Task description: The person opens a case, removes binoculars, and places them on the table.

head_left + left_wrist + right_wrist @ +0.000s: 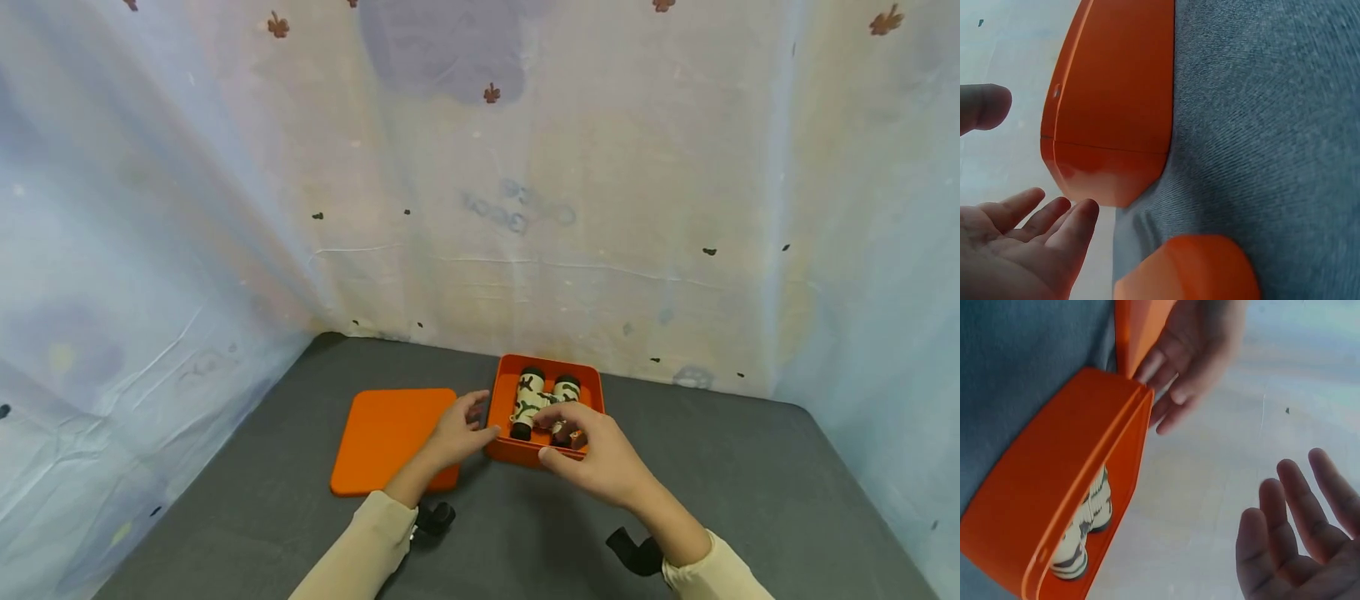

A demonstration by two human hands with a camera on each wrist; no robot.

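Note:
An open orange box [517,452] stands on the grey table, with camouflage-patterned binoculars [530,390] lying inside it. The binoculars' black ends show in the head view. My left hand [455,431] is by the box's left side, fingers relaxed and holding nothing; in the left wrist view its fingertips [1088,209] are close to the box corner. Over the box's front right part hovers my right hand [603,460], fingers loosely bent. The right wrist view shows that hand's fingers [1297,506] spread apart with nothing held. From the head, it hides part of the binoculars.
An orange lid [390,437] lies flat on the grey table [247,517], left of the box and partly under my left forearm in the head view. A patterned pale curtain [600,208] hangs behind the table and along its sides. Black straps [633,552] sit at both wrists.

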